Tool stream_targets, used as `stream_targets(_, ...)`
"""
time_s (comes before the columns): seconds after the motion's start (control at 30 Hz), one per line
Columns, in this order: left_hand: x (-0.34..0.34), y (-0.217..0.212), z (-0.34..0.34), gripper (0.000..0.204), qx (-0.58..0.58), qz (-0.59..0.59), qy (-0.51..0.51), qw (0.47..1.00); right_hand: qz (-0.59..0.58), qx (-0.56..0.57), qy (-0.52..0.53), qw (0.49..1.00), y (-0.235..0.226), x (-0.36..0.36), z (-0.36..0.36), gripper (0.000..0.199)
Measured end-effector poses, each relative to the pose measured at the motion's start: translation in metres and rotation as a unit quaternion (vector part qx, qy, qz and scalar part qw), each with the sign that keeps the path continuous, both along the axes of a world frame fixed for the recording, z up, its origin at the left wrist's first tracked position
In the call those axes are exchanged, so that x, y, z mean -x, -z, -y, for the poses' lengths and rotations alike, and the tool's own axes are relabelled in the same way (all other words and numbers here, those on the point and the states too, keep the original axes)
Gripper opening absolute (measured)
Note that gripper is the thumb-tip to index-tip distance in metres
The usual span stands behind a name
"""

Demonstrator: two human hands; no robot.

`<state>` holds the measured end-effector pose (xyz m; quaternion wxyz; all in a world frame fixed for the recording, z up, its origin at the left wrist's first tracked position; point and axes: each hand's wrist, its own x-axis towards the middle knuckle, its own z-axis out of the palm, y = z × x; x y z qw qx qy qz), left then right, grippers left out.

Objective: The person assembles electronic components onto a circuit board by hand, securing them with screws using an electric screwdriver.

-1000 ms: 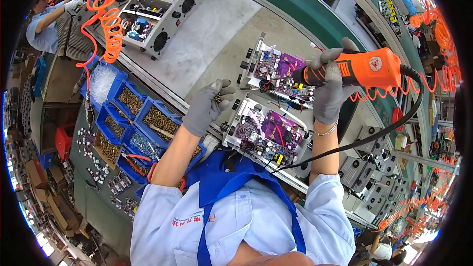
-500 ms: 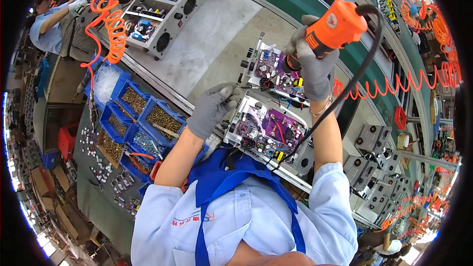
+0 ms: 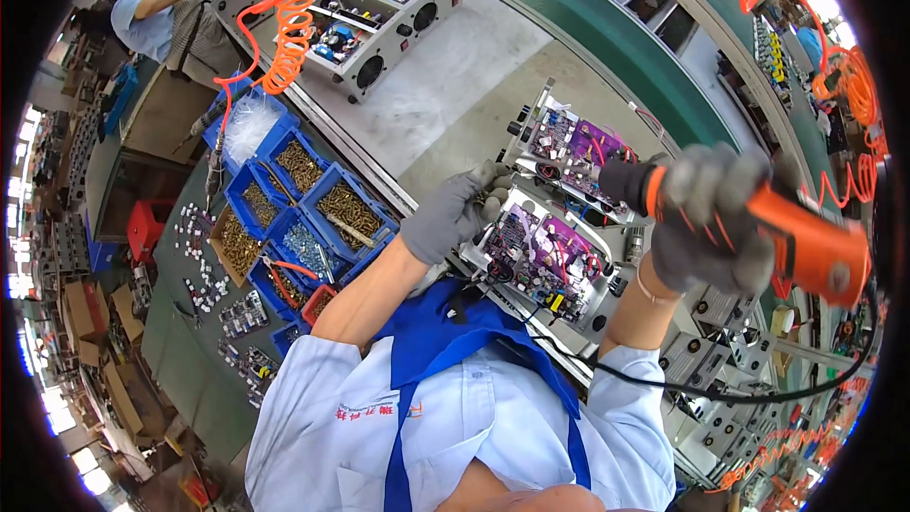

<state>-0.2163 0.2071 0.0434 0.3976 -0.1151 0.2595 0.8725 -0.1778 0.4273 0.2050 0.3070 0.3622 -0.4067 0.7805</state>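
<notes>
My right hand (image 3: 716, 218), in a grey glove, is wrapped round an orange power screwdriver (image 3: 823, 251) with a black nose. The tool lies nearly level, its nose pointing left over the right side of two open metal chassis. My left hand (image 3: 447, 218), gloved alike, has its fingers curled together at the upper left corner of the nearer chassis (image 3: 602, 248). What those fingers hold, if anything, is too small to make out. A purple circuit board (image 3: 559, 245) with wires fills that chassis. Just behind it stands a similar chassis (image 3: 519, 147).
Blue bins (image 3: 365, 192) of brass-coloured screws stand on the left, with red-handled pliers (image 3: 294, 270) among them. A larger silver unit (image 3: 389, 43) sits at the far left of the bench. The screwdriver's black cable (image 3: 701, 391) loops low on the right. Orange coiled hoses (image 3: 284, 19) hang nearby.
My right hand has swung to the right and nearer, tipping the screwdriver level. My left hand stays at the chassis corner with its fingers curled. The whole view has shifted.
</notes>
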Motion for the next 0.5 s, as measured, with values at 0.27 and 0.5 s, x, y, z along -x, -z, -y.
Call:
stream_targets(0.27, 0.0, -0.006, -0.016, 0.03, -0.136, 0.073, 0.025, 0.988, 0.002, 0.004, 0.028, 1.0, -0.002, -0.03, 0.0, 0.062)
stream_targets(0.5, 0.006, -0.002, -0.012, 0.037, -0.116, 0.007, 0.046, 0.992, 0.019, 0.027, 0.014, 0.999, 0.0, -0.022, -0.006, 0.058)
